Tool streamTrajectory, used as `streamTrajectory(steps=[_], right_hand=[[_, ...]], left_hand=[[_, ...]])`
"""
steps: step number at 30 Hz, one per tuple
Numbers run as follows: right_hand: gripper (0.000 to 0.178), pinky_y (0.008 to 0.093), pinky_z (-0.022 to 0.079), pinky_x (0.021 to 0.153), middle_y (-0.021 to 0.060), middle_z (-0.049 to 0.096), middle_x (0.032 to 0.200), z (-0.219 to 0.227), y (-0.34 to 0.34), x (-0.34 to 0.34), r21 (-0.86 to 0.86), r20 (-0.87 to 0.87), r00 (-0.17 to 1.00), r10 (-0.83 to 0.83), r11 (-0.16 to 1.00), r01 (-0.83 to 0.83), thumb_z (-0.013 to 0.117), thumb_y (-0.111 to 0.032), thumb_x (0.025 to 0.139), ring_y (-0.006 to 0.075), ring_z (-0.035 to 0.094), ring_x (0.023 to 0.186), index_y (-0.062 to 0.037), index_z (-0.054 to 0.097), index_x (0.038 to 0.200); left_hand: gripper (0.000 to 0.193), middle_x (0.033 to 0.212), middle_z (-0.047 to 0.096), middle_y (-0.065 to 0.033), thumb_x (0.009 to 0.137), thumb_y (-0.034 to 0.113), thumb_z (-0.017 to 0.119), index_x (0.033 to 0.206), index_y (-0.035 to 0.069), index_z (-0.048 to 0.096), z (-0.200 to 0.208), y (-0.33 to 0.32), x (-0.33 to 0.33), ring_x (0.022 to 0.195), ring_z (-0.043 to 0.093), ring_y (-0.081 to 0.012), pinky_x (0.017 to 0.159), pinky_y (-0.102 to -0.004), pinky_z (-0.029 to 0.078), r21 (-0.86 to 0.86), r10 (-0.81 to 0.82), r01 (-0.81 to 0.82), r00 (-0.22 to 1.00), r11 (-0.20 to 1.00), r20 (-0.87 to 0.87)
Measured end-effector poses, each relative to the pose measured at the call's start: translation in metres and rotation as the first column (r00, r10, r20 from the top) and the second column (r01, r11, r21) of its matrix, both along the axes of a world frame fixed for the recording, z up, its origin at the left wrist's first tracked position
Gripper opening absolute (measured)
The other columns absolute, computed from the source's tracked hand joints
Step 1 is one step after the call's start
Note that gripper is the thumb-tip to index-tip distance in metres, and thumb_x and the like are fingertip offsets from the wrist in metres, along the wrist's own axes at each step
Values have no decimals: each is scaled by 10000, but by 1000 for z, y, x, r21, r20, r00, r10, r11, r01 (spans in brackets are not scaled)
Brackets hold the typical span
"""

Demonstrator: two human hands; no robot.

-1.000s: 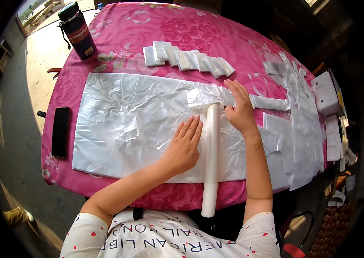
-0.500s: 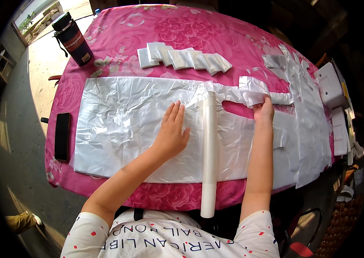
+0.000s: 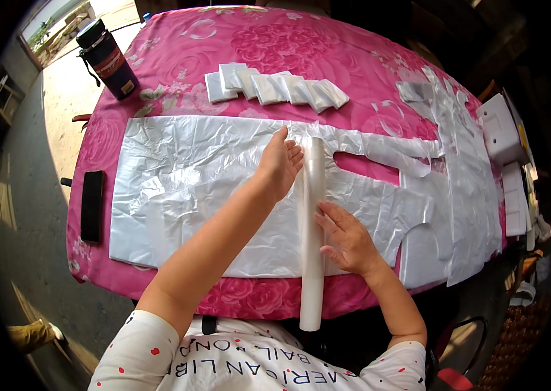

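Note:
A translucent white plastic bag with cut-out handles lies flat across the table, its handle end to the right. Across it, pointing toward me, rests a long pale tube-like roll, its near end past the table edge. My left hand is open just left of the roll's upper part, holding nothing. On the roll's right side my right hand has its fingers apart, the tips at or close to the roll; whether they touch it, I cannot tell.
Beyond the bag lies a row of several small folded plastic packets. A dark lidded bottle stands at the far left, and a black phone lies at the left edge. More plastic sheets cover the right end; white boxes stand beyond.
My right hand has let go of the bag's handle, which now lies flat, and has come to the roll's right side. My left hand has moved up and right, close to the roll.

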State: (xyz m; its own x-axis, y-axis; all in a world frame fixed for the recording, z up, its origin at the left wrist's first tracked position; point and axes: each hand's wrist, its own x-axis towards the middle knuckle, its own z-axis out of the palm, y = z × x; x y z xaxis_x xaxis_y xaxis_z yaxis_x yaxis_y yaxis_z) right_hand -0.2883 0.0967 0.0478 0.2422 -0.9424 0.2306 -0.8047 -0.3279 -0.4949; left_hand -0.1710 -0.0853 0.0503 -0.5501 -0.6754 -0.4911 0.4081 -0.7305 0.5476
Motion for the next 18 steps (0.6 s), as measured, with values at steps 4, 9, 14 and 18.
streamTrajectory(steps=[4, 9, 14, 18], right_hand=[[559, 440, 325, 1030, 141, 415, 1370, -8, -5, 0, 1, -91, 993, 76, 997, -76, 511, -438, 860, 358, 378, 1263, -62, 492, 1273], [589, 481, 220, 1077, 126, 360, 1414, -6, -20, 23, 23, -212, 969, 123, 992, -121, 466, -475, 874, 341, 274, 1328, -77, 457, 1308], [559, 469, 192, 1092, 139, 398, 1376, 3, -64, 128, -3, -157, 952, 262, 964, -265, 442, -442, 903, 335, 246, 1339, -29, 467, 1280], [416, 403, 335, 1019, 135, 507, 1259, 33, -76, 174, -167, 269, 792, 548, 837, -522, 531, -283, 885, 306, 410, 1232, -25, 523, 1212]], left_hand=[[710, 1390, 282, -261, 929, 387, 393, 1361, -124, 155, -15, -7, 10, 1303, 305, -314, 1081, -381, 257, 45, -48, 47, 998, 998, 34], [463, 1177, 490, -120, 883, 256, 563, 1214, -39, 432, -3, -4, 68, 1124, 475, -222, 952, -334, 385, -300, -81, 139, 977, 944, 199], [363, 1233, 517, -110, 926, 201, 484, 1232, 8, 466, 11, 10, 171, 1144, 490, -196, 960, -320, 373, -573, 50, 159, 942, 804, 332], [368, 1213, 536, -115, 924, 198, 506, 1224, -11, 464, 4, 44, 259, 1132, 503, -190, 946, -314, 374, -630, 130, 192, 894, 753, 428]])
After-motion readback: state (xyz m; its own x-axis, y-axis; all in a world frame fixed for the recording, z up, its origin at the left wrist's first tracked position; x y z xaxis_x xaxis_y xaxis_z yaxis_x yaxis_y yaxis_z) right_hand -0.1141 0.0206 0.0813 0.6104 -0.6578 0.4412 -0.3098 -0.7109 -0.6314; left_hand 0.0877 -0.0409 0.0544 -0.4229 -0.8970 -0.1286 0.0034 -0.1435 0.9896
